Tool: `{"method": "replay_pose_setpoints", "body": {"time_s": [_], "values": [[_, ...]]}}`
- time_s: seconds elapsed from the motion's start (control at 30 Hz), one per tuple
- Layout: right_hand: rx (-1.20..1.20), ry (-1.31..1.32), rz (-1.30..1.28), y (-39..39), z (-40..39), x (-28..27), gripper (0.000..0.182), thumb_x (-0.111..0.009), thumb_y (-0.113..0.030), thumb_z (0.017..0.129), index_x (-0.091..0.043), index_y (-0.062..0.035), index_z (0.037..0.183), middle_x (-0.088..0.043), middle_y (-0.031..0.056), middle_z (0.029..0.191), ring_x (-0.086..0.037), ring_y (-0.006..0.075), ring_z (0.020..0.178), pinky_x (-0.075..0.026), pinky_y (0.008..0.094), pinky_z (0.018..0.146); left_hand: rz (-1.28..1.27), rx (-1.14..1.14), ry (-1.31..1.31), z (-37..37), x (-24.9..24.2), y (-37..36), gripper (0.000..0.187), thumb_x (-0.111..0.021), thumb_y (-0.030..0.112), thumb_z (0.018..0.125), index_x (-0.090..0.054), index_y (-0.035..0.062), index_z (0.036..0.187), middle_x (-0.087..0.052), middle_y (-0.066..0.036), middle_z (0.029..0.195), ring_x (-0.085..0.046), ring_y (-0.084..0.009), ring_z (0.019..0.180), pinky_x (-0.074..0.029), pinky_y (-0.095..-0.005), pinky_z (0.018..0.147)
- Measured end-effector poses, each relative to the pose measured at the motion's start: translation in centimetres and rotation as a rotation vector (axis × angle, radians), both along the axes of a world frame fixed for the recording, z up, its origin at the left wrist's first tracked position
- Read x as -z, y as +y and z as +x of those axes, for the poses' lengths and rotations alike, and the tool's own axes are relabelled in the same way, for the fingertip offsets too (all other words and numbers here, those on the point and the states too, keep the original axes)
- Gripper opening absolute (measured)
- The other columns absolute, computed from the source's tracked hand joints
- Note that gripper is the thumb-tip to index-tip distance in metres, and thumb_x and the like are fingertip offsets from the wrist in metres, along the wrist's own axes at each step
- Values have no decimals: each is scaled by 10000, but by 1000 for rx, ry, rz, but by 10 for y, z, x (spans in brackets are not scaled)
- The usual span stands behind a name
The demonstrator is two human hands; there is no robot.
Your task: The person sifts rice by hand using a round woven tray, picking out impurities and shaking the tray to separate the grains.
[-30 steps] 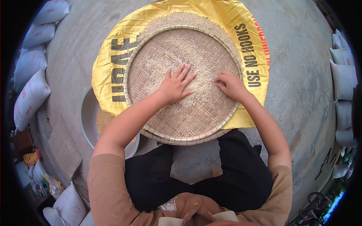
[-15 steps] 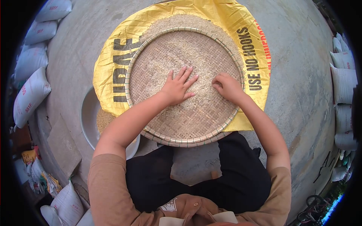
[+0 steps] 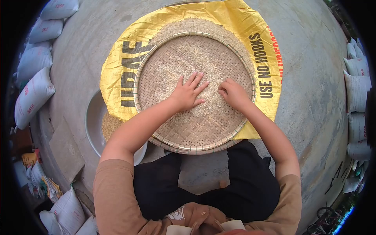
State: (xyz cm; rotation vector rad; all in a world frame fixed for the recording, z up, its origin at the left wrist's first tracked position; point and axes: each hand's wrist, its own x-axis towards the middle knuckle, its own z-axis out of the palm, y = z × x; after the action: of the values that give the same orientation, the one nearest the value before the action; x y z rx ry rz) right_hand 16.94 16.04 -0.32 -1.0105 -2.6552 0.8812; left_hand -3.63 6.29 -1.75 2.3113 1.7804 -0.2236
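A round woven bamboo tray (image 3: 199, 135) rests before my knees, with pale grain (image 3: 205, 107) scattered over its weave. My left hand (image 3: 187, 94) lies flat on the grain near the middle, fingers spread and holding nothing. Just to its right, my right hand (image 3: 235, 94) is at the grain with thumb and fingertips pinched together. Whatever may be between those fingertips is too small to make out. The tray's rim surrounds both hands.
Under the tray spreads a yellow sack (image 3: 117, 78) with black lettering, bearing more grain (image 3: 188, 25) beyond the far rim. A metal basin (image 3: 93, 129) with golden grain (image 3: 111, 124) stands at left. Filled white sacks (image 3: 34, 94) line the left, others (image 3: 357, 92) the right.
My right hand has shifted slightly, its fingertips staying pinched close to the grain. My left hand stays spread in place on the tray. The whole view has shifted a little.
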Motion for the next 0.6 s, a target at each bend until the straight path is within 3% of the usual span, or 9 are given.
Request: {"method": "replay_pose_setpoints", "body": {"time_s": [0.1, 0.33, 0.5, 0.57, 0.6], "values": [[17, 30, -70, 1, 1, 0, 70, -624, -142, 804, -602, -93, 849, -551, 83, 865, -580, 276, 814, -468, 377, 708, -6, -2, 2, 0, -2, 0, 667, -327, 566, 912, -158, 231, 1464, -90, -134, 1524, -95, -305, 1405, -163, -585, 1065], [86, 94, -66, 14, 12, -3, 85, -620, -108, 804, -590, -51, 861, -557, 104, 877, -567, 274, 794, -463, 354, 712, -13, -7, -26, 0, -3, 0, 670, -345, 564, 907, -180, 223, 1460, -89, -133, 1524, -87, -305, 1407, -157, -588, 1066], [186, 185, -296, 14, 13, -6, 110, -595, -117, 851, -588, -20, 902, -557, 70, 838, -548, 191, 745, -449, 306, 691, -62, -44, -83, 3, -20, 6, 601, -416, 462, 925, -249, 186, 1431, -182, -143, 1502, -105, -303, 1405, -161, -556, 1084], [221, 215, -418, 13, 13, -8, 117, -583, -120, 864, -587, -11, 908, -551, 61, 835, -535, 170, 742, -442, 293, 684, 195, -97, -329, -1, -8, 14, 511, -484, 355, 914, -358, 129, 1354, -382, -155, 1395, -352, -329, 1302, -296, -512, 1040], [257, 245, -541, 12, 12, -9, 126, -570, -122, 878, -585, -3, 914, -545, 52, 833, -522, 149, 738, -436, 280, 678, 196, -98, -331, 0, -12, 17, 511, -484, 355, 914, -358, 129, 1354, -382, -155, 1395, -352, -329, 1302, -296, -512, 1040]]}}
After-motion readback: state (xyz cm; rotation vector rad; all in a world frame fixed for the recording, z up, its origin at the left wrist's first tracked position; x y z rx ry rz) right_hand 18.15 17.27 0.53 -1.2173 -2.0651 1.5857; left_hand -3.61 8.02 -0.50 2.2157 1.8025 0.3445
